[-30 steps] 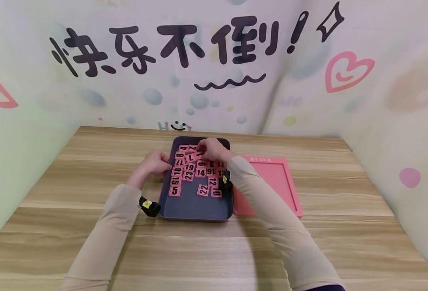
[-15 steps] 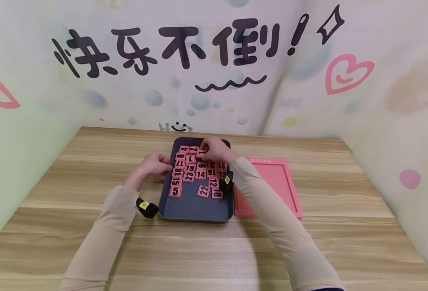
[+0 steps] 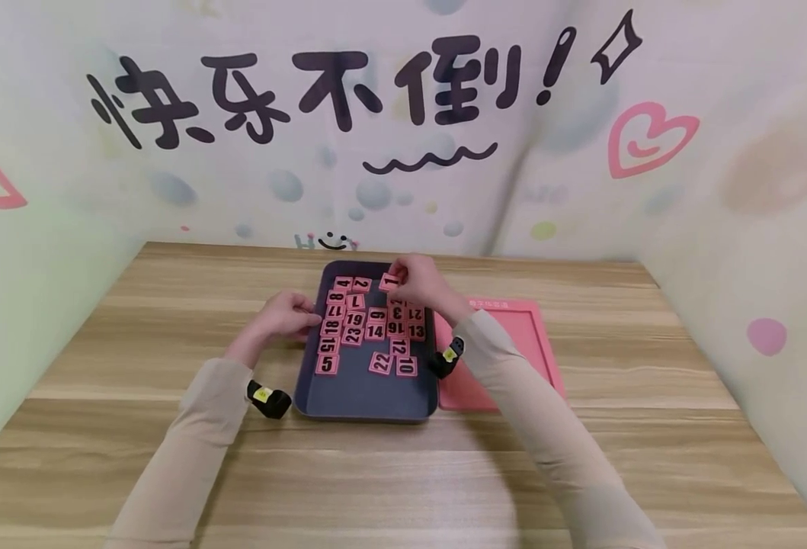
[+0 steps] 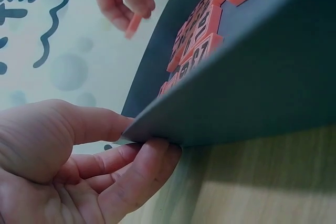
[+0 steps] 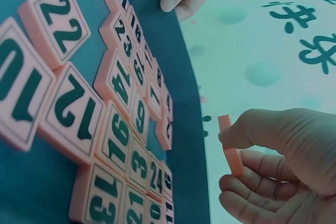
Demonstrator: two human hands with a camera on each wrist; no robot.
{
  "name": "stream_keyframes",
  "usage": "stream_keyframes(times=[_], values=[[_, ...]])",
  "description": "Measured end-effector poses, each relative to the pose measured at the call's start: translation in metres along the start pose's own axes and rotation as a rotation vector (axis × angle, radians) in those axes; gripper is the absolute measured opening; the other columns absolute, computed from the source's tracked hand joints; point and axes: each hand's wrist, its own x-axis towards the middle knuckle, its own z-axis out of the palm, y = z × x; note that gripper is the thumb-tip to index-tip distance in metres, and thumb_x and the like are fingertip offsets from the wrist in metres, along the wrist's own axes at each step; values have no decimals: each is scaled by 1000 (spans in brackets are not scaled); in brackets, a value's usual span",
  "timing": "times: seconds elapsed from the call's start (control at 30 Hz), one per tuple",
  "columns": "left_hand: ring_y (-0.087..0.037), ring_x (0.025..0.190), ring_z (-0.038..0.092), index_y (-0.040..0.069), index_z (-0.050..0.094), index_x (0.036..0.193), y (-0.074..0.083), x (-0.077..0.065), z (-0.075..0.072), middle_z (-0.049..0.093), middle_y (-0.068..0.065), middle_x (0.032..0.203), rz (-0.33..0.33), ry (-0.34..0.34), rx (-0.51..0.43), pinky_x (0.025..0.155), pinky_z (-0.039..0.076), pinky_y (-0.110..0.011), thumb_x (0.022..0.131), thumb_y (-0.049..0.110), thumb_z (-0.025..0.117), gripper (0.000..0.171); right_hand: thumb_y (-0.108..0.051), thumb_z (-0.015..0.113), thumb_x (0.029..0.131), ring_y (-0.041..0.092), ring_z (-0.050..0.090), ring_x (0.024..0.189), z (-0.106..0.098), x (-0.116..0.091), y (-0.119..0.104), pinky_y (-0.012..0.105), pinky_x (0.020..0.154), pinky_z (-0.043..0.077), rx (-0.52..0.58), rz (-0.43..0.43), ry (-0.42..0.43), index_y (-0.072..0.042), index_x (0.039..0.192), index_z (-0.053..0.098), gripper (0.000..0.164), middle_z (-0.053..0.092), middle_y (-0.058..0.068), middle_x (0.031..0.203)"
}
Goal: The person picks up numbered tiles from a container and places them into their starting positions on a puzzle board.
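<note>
A dark grey tray [image 3: 362, 398] holds several pink number tiles, among them a 22 tile [image 3: 379, 363] and a 5 tile [image 3: 328, 364]. My left hand [image 3: 285, 314] pinches the tray's left rim; the left wrist view shows the thumb [image 4: 102, 124] on the rim and curled fingers beneath it. Over the tray's far right part, my right hand [image 3: 422, 284] pinches one number tile [image 5: 231, 145] between thumb and fingers, raised above the others. In the head view its face shows a 1; any further digit is hidden by the fingers. The right hand also covers some tiles behind it.
A pink square frame board [image 3: 513, 328] lies right of the tray, partly under the right forearm. Both stand on a wood-grain table [image 3: 389, 488]. A printed cloth backdrop [image 3: 403, 206] rises behind the table and at both sides.
My right hand has moved right with the pinched tile, away from the 2 tile. The tilted 7 tile has turned straighter beside the 8 and 17. The left hand stays at the rim.
</note>
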Motion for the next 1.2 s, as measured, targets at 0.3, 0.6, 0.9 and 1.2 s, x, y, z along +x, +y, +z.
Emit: stream_keyframes(times=[0.3,0.6,0.9,1.2], values=[[-15,73,62,-13,53,116,-3,0,0,61,-22,101,-10,0,-26,70,58,-29,92,5,56,30,-6,74,78,22,52,76,-12,-24,11,30,66,49,46,21,72,1,100,62,26,58,11,88],[-16,75,61,-12,53,116,-4,2,1,60,-20,100,-22,2,-30,70,58,-29,93,6,56,30,-8,74,78,24,51,75,-19,-45,29,31,63,47,28,66,143,2,100,62,27,58,12,87],[-16,76,61,-11,53,119,-4,2,1,60,-21,102,-17,0,-23,69,58,-28,93,6,56,32,-7,77,75,23,51,73,-26,-62,47,30,61,45,20,120,169,3,95,62,27,57,11,82],[-16,76,62,-13,52,118,-3,1,1,60,-22,101,-3,0,-40,70,58,-29,92,5,56,32,-10,75,76,24,52,74,-27,-73,58,31,63,48,-17,200,144,4,98,61,29,58,13,85]])
